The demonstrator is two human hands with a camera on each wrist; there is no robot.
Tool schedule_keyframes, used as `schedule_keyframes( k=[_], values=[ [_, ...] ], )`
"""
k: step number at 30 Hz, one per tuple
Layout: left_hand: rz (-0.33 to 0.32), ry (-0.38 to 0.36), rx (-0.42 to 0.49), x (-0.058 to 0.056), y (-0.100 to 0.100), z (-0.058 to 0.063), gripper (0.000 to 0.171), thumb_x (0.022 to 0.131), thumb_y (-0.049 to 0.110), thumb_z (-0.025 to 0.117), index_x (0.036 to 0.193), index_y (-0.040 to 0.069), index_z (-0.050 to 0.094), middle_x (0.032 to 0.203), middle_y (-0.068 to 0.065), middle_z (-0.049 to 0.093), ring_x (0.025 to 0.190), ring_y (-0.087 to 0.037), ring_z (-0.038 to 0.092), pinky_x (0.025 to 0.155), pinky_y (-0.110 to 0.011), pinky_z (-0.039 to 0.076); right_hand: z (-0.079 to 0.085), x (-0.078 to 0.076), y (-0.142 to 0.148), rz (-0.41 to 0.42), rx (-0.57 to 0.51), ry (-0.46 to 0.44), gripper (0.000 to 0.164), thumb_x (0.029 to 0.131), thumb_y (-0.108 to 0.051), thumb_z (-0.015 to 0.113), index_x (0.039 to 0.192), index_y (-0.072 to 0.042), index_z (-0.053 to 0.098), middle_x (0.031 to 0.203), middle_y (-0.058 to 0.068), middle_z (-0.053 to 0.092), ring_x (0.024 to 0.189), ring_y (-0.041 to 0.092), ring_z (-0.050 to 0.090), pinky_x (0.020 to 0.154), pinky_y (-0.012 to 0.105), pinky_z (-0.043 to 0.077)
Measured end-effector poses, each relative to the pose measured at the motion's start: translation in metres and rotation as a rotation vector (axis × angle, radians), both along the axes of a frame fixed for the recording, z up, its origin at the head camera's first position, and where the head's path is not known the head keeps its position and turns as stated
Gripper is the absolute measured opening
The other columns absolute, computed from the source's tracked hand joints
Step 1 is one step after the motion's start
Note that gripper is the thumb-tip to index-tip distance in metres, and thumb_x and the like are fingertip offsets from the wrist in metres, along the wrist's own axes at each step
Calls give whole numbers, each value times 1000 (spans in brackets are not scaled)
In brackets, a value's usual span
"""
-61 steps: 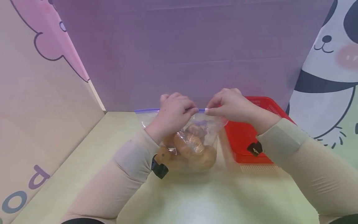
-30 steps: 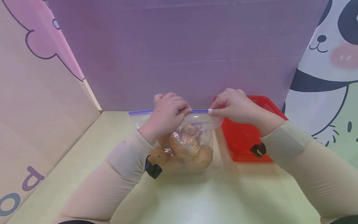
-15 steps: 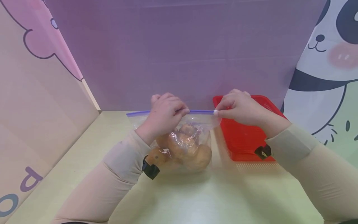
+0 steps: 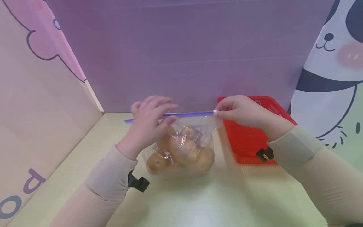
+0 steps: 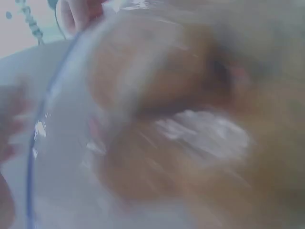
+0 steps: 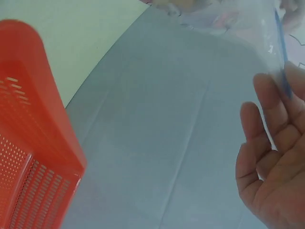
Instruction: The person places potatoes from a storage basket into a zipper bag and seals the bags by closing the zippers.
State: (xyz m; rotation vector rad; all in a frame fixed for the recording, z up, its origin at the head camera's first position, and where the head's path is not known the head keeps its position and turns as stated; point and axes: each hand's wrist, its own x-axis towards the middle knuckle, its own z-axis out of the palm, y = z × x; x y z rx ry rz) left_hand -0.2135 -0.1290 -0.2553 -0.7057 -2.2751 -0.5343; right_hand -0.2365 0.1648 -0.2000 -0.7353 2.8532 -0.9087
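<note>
A clear zip bag (image 4: 208, 124) with a purple zip strip stands on the table, holding several potatoes (image 4: 158, 162). My right hand (image 4: 244, 113) pinches the strip's right end at a small white slider (image 4: 215, 113). In the right wrist view, the thumb and forefinger of the right hand (image 6: 281, 152) meet on the strip; its other fingers curl loosely. My left hand (image 4: 148, 123) hovers over the bag's upper left with fingers spread, gripping nothing. It covers part of the strip. The left wrist view is blurred, with potatoes (image 5: 143, 167) behind plastic.
A red plastic basket (image 4: 246, 142) with slotted walls stands on the table right of the bag, partly behind my right forearm. A purple panel (image 4: 181, 56) rises behind the table (image 4: 187, 205). Printed side walls stand left and right.
The slider has moved right along the strip with my right hand, away from the left hand. In the last half second my left hand has let go of the strip and shifted left, fingers spreading.
</note>
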Motion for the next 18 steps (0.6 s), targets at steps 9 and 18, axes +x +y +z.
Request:
schedule_keyframes(
  k=[9,18],
  values=[
    [-335,-665,851,6,-54,-97,110,83,56,65,153,22,-13,160,-11,0,145,-33,4,113,-57,5,1,-11,-6,-107,-37,-19,22,92,-29,62,105,-12,67,99,4,65,98,24,56,87,44,48],
    [-533,-977,845,7,-45,-136,98,85,20,69,154,21,0,154,-16,14,130,-25,34,107,-37,29,-22,-16,-18,-225,-209,-90,28,96,-33,57,111,-9,58,109,10,57,103,29,50,87,42,45]
  ],
)
